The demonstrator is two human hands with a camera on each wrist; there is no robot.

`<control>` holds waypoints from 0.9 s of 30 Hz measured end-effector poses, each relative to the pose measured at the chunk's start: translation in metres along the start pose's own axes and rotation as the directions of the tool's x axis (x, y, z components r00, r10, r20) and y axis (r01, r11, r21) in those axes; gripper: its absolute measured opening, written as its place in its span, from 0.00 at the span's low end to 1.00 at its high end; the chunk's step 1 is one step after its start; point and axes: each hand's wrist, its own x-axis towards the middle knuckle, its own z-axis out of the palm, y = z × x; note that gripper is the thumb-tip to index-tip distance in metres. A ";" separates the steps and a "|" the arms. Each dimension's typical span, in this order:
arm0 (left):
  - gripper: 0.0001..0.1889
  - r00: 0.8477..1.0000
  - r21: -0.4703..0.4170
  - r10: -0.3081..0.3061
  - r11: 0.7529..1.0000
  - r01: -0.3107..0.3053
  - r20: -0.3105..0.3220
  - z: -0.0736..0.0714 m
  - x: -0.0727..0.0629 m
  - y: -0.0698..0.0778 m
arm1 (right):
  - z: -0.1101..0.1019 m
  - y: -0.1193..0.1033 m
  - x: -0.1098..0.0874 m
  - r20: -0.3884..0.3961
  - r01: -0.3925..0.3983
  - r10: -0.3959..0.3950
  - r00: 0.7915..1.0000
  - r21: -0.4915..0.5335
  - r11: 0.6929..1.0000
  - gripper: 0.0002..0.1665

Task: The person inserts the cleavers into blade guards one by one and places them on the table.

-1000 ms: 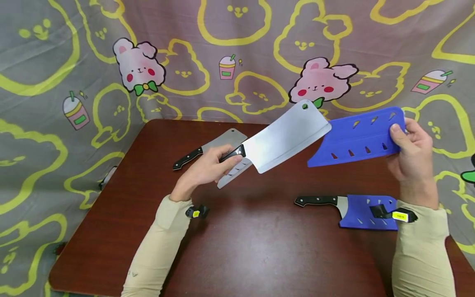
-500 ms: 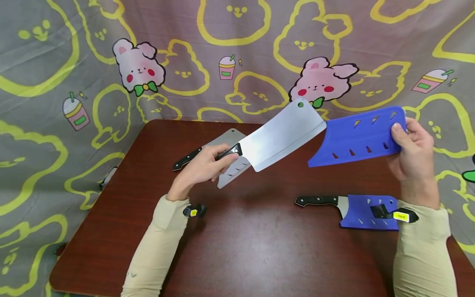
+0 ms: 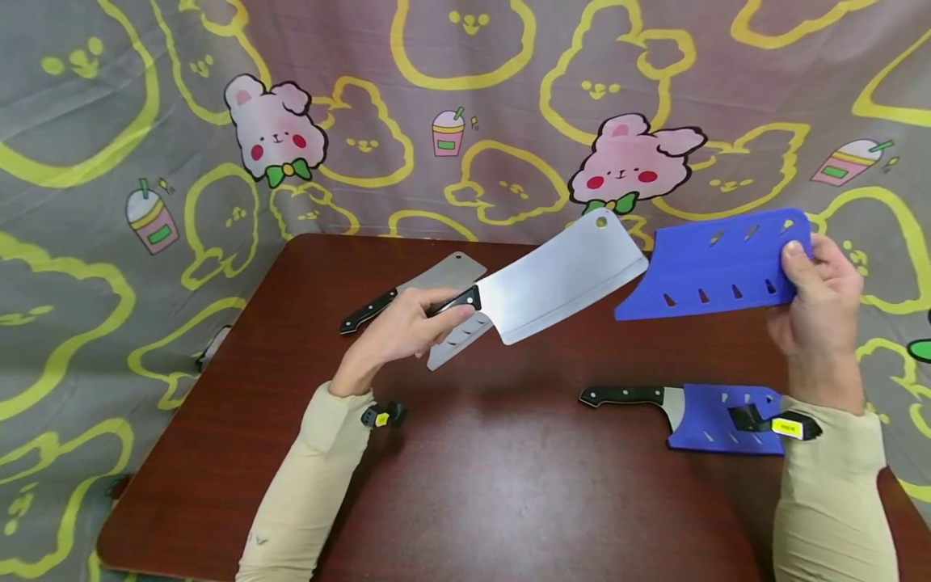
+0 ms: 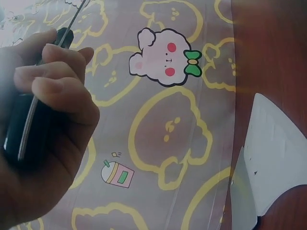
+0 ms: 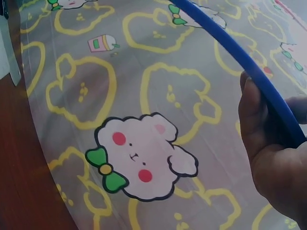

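Note:
My left hand [image 3: 414, 327] grips the black handle of a cleaver [image 3: 563, 275], whose bare blade points up to the right. In the left wrist view the fingers wrap round that handle [image 4: 24, 124]. At the right, my right hand [image 3: 822, 295] pinches the closed end of a blue slotted blade sheath [image 3: 727, 267], thumb on its front face. The sheath's wide end faces the blade tip, with a narrow gap between them. From the right wrist the sheath [image 5: 240, 57] shows edge-on.
Behind my left hand a second cleaver [image 3: 436, 275] lies on the brown table [image 3: 509, 485], beside a pale slotted sheath [image 3: 458, 339] partly hidden. A third knife [image 3: 625, 394], in a blue sheath [image 3: 716, 416], lies at right. A patterned cloth [image 3: 364, 48] hangs behind.
The blue sheath has moved slightly right, away from the cleaver's blade, which overlapped or met it earlier. The blade tip dipped a little. Both hands keep their holds.

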 end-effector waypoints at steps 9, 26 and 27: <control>0.16 0.998 -0.035 -0.024 0.999 0.023 -0.052 0.001 -0.002 0.002 | 0.000 0.009 -0.002 0.089 -0.118 0.113 0.990 0.050 0.992 0.09; 0.09 0.992 -0.030 -0.032 0.999 0.036 0.126 -0.005 -0.008 0.006 | 0.009 0.015 -0.005 -0.037 0.098 -0.100 0.994 -0.043 0.994 0.14; 0.09 0.989 -0.027 -0.028 0.999 0.032 0.146 -0.005 -0.008 0.006 | 0.010 0.015 -0.005 -0.041 0.106 -0.108 0.993 -0.058 0.993 0.15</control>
